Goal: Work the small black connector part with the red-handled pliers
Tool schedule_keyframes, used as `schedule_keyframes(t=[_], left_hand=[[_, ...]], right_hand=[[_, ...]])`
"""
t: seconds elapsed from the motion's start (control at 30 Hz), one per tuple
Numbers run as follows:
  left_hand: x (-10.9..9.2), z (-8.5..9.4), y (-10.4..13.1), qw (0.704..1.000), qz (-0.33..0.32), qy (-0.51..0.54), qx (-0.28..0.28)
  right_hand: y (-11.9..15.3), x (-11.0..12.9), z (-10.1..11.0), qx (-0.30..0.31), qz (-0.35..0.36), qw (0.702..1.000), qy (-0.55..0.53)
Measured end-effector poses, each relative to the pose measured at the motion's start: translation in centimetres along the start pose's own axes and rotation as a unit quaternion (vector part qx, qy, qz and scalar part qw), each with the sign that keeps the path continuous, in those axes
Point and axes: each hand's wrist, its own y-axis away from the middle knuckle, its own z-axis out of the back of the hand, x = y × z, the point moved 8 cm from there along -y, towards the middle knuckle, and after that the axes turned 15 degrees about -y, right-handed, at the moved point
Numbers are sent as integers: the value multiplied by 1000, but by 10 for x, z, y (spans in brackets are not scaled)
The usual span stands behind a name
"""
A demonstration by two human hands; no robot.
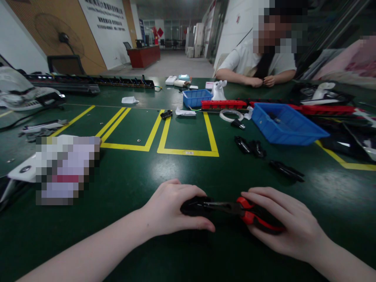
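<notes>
The left hand (pixel 173 207) pinches a black part (pixel 194 206) between thumb and fingers, at the near middle of the green tabletop (pixel 129 180), its end turned toward the pliers. The right hand (pixel 289 225) is curled around the red handles of needle-nose pliers (pixel 248 211), their tips meeting that end; the left grip probably steadies the part against them. How tightly the tips close cannot be told.

Beyond the right hand, loose dark pieces (pixel 285 170) lie within easy reach. Left of them, yellow tape (pixel 188 153) outlines areas, perhaps to keep work sorted. Farther right sits a blue bin (pixel 288 125) with small items inside, likely to stop them scattering. A smaller blue bin (pixel 197 98) stands behind. Across the tabletop, a person (pixel 261 66) sits with hands close together.
</notes>
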Motion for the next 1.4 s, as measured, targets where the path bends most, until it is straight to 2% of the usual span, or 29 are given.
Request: schedule_keyframes(t=[0.37,0.6,1.03,1.4], left_hand=[[1,-1,0,1000,2,6,-2],[2,0,0,1000,4,3,-12],[6,-2,-1,999,42,21,22],[4,0,-1,998,49,36,28]], right_hand=[[-5,-7,-5,11,-61,993,-102],[-7,-9,-6,19,-83,988,-130],[4,-4,-3,9,-12,1000,-14],[3,-2,0,-10,-20,1000,-2]])
